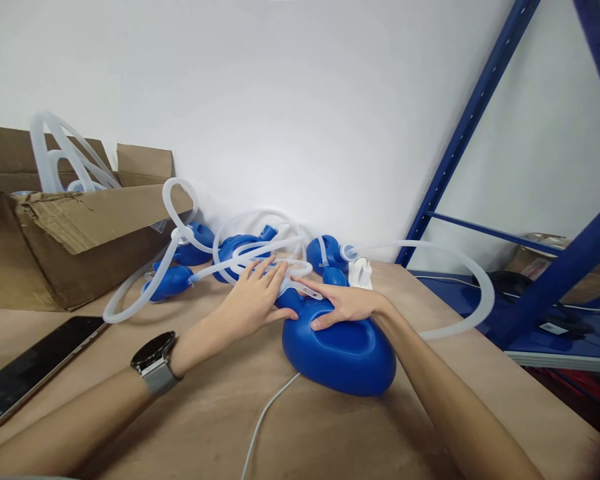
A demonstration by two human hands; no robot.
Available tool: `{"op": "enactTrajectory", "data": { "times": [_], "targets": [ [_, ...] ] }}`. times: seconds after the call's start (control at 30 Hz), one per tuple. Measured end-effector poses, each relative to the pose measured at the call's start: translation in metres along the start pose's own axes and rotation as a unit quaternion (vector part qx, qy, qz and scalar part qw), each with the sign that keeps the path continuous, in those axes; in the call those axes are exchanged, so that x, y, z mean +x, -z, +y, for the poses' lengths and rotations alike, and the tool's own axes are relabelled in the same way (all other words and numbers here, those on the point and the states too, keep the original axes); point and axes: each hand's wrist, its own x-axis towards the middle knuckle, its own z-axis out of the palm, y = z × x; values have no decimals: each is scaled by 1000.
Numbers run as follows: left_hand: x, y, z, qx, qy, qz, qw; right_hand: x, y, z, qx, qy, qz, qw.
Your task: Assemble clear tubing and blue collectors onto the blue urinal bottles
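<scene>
1. Seen from my head camera, my left hand [256, 293], a watch [154, 357] at the wrist, reaches across the blue neck [289, 300] of a blue container [337, 363], fingers extended and thumb apart from them.
2. My right hand [347, 303] lies on the container's top, thumb and forefinger spread, while a translucent strap [309, 289] with holes shows between my two hands.
3. My own fingers mask the far side of the neck, so I cannot tell whether either hand is clamped on anything.
4. The container rests on the desk [205, 427] in front of me, right of centre, its neck pointing away toward coiled tubing [260, 250].
5. Good handling, in my judgement, means my right hand presses the rounded body steady, since it could roll, while my left works in line with the neck rather than sideways.
6. I would keep the strap flat and clear of the neck, and leave slack in the tubing so its coils do not tug.
7. A white cable [259, 425] meets the container's near edge; better, I judge, not to bear down on it.
</scene>
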Motion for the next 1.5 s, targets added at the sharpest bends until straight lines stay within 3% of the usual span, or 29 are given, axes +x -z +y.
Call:
{"op": "enactTrajectory", "data": {
  "times": [0.07,0.13,0.33,0.5,0.77,1.03,1.17,1.33,1.5],
  "targets": [
    [-15,-4,4,45,20,114,992,-1,0,0,18,23,1,1000],
    [-29,-9,6,70,12,175,982,-2,1,-2,21,44,-10,999],
    [-40,-18,1,80,60,63,993,-4,2,-11,28,54,-31,998],
    [-33,-20,0,99,47,38,993,2,3,-10,7,54,-17,998],
    [-31,-20,-4,47,71,-25,996,31,3,-9,13,81,21,996],
    [-16,-13,-28,16,-37,-108,993,37,3,-14,-12,67,51,996],
    [-16,-5,-19,43,-7,-132,990,37,2,-12,1,75,47,996],
    [-13,19,-8,95,7,-133,987,28,-1,-11,21,68,61,996],
    [12,49,-8,28,-33,-52,998,25,-4,4,91,90,34,991]
  ]
}}
